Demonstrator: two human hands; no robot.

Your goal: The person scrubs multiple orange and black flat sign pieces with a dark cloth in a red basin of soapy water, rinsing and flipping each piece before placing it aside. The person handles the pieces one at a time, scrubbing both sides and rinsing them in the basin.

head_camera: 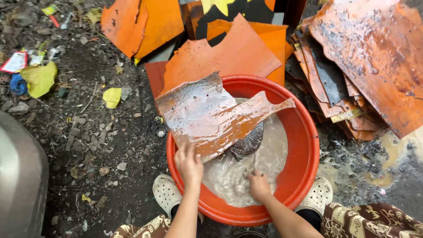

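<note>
Head view, looking down. Red basin (304, 145) at lower centre of frame, filled with murky water. Left hand (188, 163) lies open, palm down, on the near edge of a wet orange sheet (207, 117) propped over the basin's left rim. Right hand (259, 185) dips into the water at lower centre, fingers curled; what it grips, cannot tell. Dark sheet (249, 143) lies under the wet one. Stacked orange sheets (374, 53) at upper right, on muddy ground (88, 132).
</note>
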